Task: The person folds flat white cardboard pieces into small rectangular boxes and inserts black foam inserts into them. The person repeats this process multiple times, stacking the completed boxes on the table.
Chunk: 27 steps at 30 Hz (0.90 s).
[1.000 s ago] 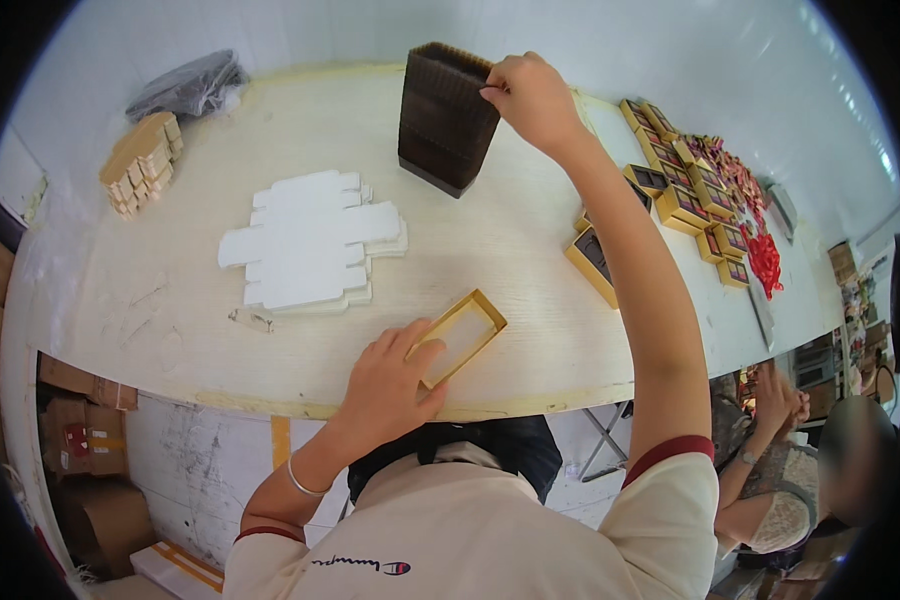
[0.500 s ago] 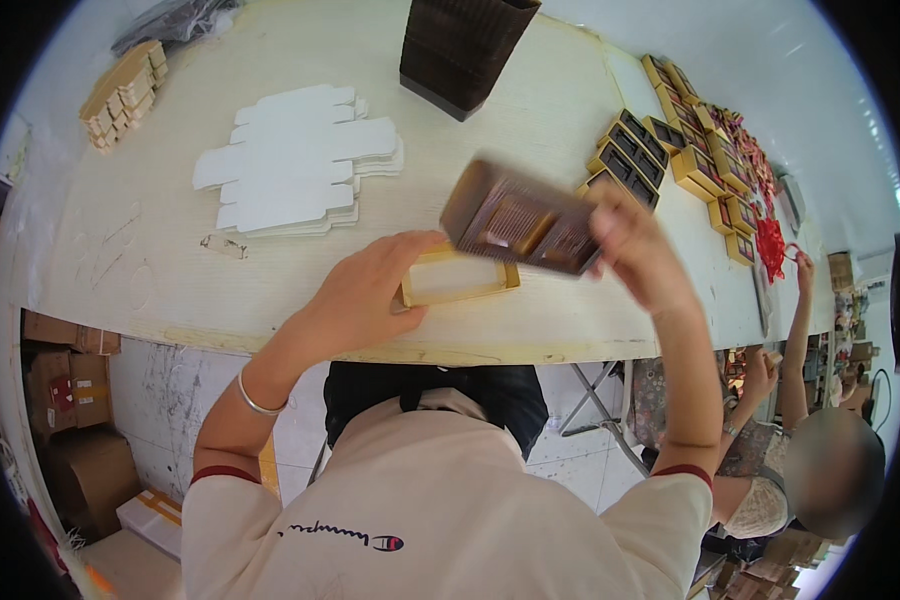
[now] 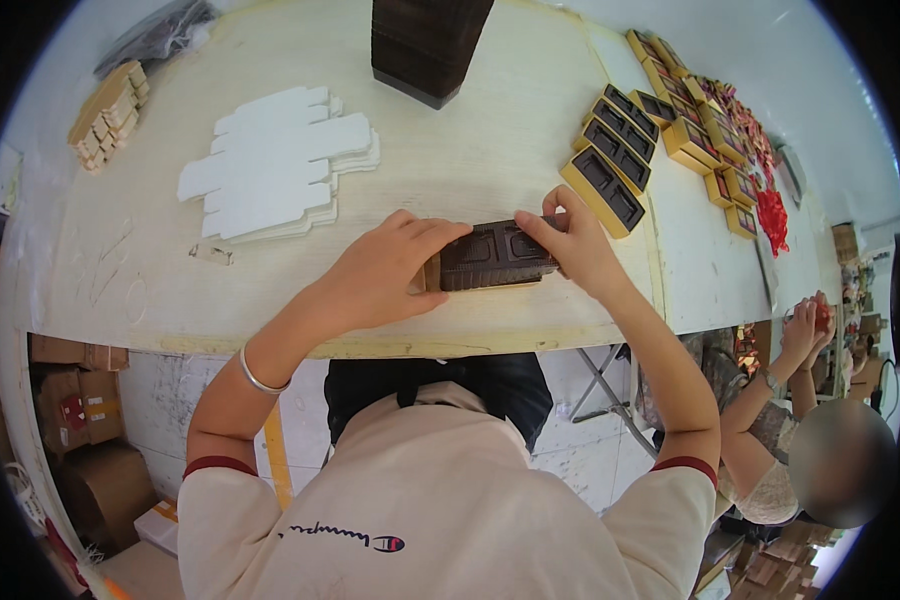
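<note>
left hand point(image 3: 385, 275) gripping gold box point(image 3: 433, 275), right hand point(image 3: 573, 245) pinching dark tray point(image 3: 495, 250) atop, seemingly not fully seated; right-side boxes point(image 3: 590, 203) already lined.

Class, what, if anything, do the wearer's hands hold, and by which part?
The left hand grips the gold box around its left end; the right hand holds the dark tray over it by its right end.

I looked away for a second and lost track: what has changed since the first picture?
The right hand has left the tall stack of trays, bringing one brown tray nearer, over the gold box; it holds the tray's right end. The left hand stays at the box's left end. The stack and the white cardboard pile stayed put.
</note>
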Available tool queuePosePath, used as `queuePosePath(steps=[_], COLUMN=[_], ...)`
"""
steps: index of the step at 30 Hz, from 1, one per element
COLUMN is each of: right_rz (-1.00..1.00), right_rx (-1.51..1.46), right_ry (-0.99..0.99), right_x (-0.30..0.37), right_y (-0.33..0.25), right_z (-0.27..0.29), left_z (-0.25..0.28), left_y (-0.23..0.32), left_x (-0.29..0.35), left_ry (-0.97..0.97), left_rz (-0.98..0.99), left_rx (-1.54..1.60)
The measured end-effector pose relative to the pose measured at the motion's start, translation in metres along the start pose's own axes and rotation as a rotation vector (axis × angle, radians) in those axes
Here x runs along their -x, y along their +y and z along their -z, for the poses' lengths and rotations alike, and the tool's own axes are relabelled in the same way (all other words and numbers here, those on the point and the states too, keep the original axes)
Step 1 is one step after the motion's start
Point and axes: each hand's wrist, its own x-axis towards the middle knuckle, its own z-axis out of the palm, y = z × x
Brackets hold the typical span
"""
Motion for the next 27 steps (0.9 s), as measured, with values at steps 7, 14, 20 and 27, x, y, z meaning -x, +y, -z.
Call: queuePosePath(steps=[7, 14, 20, 27], right_rz=[0.541, 0.654, 0.734, 0.661], right_rx=[0.031, 0.455, 0.58, 0.222], right_ry=[-0.104, -0.019, -0.021, -0.192], right_x=[0.037, 0.04, 0.047, 0.045], right_y=[0.007, 0.011, 0.006, 0.018], right_z=[0.011, 0.001, -0.003, 0.016], left_z=[0.002, 0.012, -0.002, -0.007], left_y=[-0.017, -0.019, -0.019, -0.015], left_x=[0.002, -0.013, -0.012, -0.014], left_ry=[-0.044, -0.152, -0.13, -0.089], left_rz=[-0.039, -0.077, -0.033, -0.112], left_rx=[-0.003, 0.134, 0.021, -0.102])
